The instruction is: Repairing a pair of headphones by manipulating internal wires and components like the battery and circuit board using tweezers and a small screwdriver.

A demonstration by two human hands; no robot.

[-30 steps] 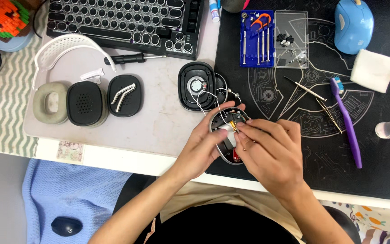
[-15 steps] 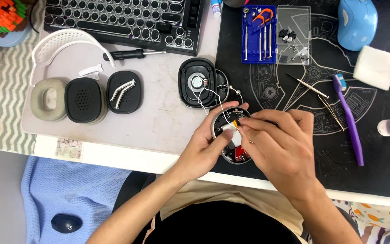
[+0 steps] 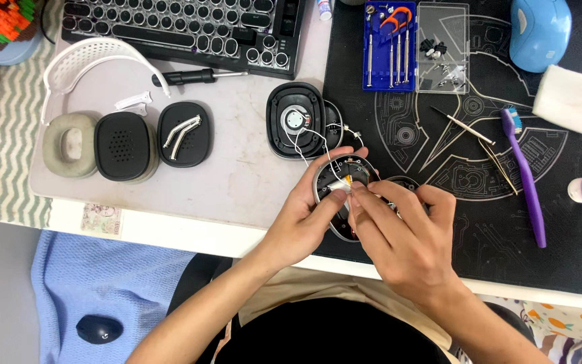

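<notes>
Left hand (image 3: 304, 219) cradling an opened oval earcup shell (image 3: 340, 192) at the mat's (image 3: 479, 222) near edge, right hand (image 3: 405, 236) fingertips pinched inside on something too small to identify; thin white wires (image 3: 308, 149) to speaker driver (image 3: 296, 121) risk tearing if the shell is tugged.

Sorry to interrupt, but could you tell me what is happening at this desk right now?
A person is working on a taken-apart pair of headphones. The left hand steadies an opened ear cup at the desk's near edge, while the right hand pinches at the small parts and wires inside it. White wires run from it to a speaker plate lying just behind. The headband, an ear cushion, a screwdriver set and a purple toothbrush lie untouched around them.
</notes>
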